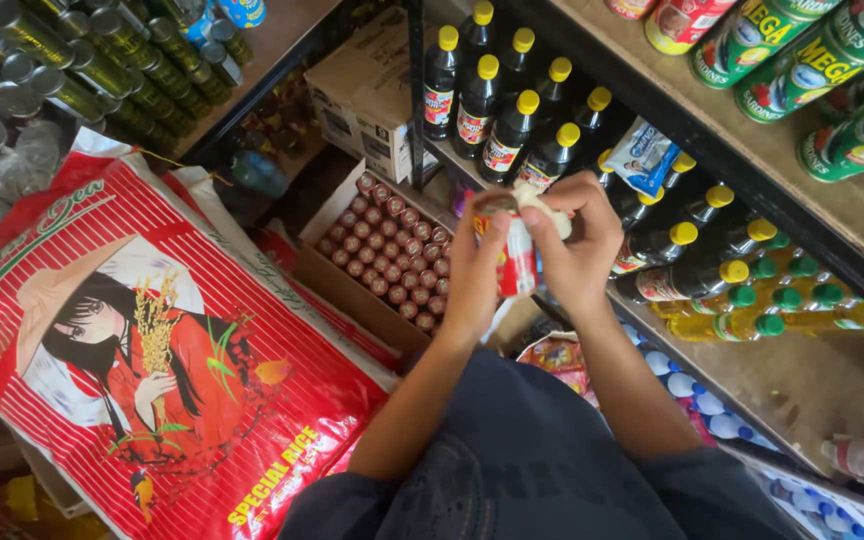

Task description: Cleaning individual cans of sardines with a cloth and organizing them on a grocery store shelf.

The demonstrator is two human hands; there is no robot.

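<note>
The left hand [474,268] gripped a red can [515,255]; the right hand [580,238] pinched a pale cloth [542,208] against its top.

Dark yellow-capped bottles [512,120] crowd a wooden shelf [812,380]; at three o'clock, green-capped yellow bottles [752,315] lie on its boards.

Both forearms raised; left hand [474,262] and right hand [580,240] curled, fingers closed, close together.
</note>
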